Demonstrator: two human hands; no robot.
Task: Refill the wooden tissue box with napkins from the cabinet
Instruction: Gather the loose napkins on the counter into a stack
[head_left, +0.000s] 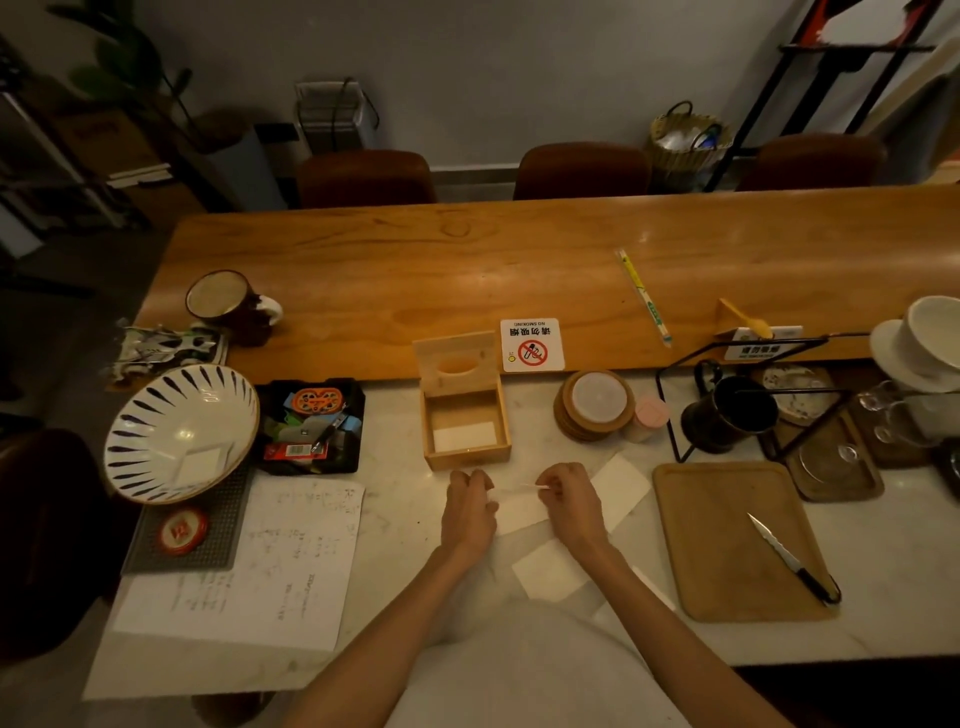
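Two surfaces noted: long orange-brown wooden bench (519, 260) at the far side, pale marble bench (883, 561) at the near side, joined edge to edge. Large white handwritten paper sheet (249, 566) lying flat at near left. Tan rectangular wooden cutting board (727, 545) at near right, carrying a black-handled serrated knife (789, 561). White ceramic bowl with dark radial stripes (182, 431) tilted at left. Black rectangular tray of mixed small items (311, 426) just beside the bowl. Light wooden tissue box (465, 410) at centre on the marble, lid (457, 358) hinged up and open, a white napkin (464, 435) lying inside on its floor. Square white no-smoking sign (532, 344) just behind the box on the wood. Several loose white folded napkins (621, 488) spread on the marble near the box. Left hand (467, 514) and right hand (571, 501) positioned just in front of the box, apart from each other, fingers pinched together on the edges of a thin white napkin (519, 512) held between them.
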